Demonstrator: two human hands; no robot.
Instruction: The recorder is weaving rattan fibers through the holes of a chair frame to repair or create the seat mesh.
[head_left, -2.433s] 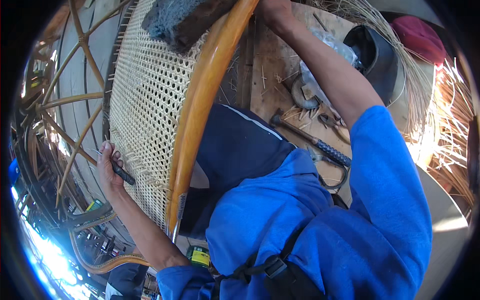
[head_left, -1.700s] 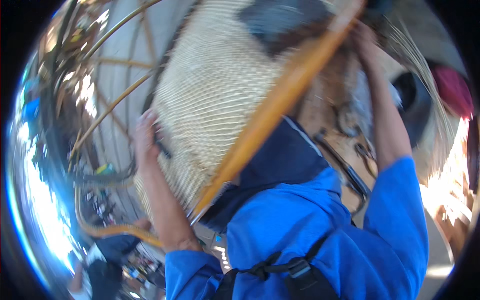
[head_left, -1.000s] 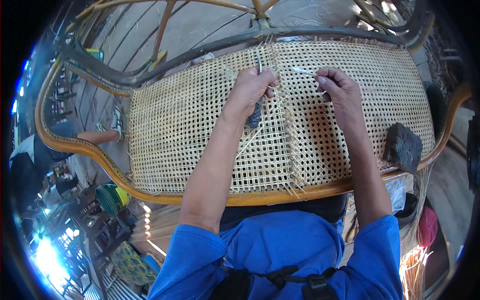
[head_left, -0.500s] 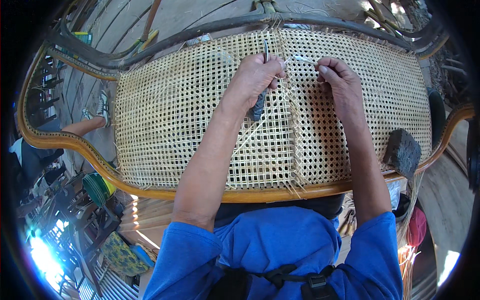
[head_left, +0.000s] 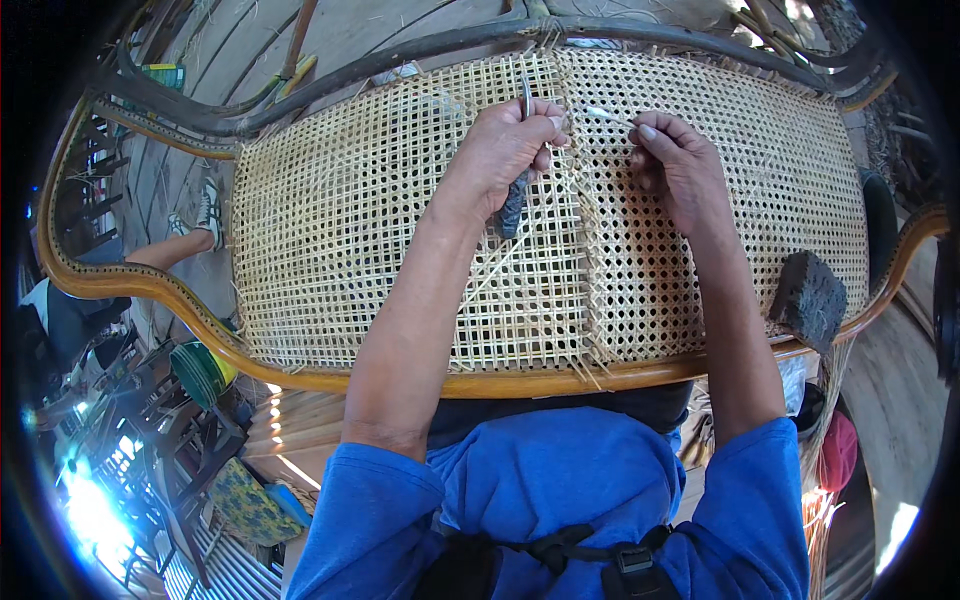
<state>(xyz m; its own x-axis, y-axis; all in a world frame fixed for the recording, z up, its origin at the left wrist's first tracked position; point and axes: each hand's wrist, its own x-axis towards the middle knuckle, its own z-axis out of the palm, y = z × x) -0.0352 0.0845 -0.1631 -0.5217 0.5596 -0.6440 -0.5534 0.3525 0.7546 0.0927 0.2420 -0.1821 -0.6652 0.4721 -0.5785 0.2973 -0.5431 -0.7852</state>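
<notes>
A woven cane panel (head_left: 350,250) spans a long curved wooden frame (head_left: 480,384) in front of me. Above its middle seam, my left hand (head_left: 515,150) is closed around a tool (head_left: 511,205) with a dark wrapped handle below the fist and a slim, curved metal end above it. Just right of the seam, my right hand (head_left: 675,165) pinches a thin pale strand (head_left: 603,115) between thumb and forefinger. The strand's whitish, shiny end points left toward my left fingertips. Loose cane ends stick out along the seam.
A dark rough block (head_left: 808,302) rests at the panel's right front edge. Long loose fibres hang beside a red item (head_left: 836,452) at the lower right. A person's leg and shoe (head_left: 208,217) show at the left, above dark chairs and a green round container (head_left: 197,374).
The strand's whitish end has shifted slightly up and left, and a small gap shows between it and my left fingers. Both hands keep nearly the same place and grip.
</notes>
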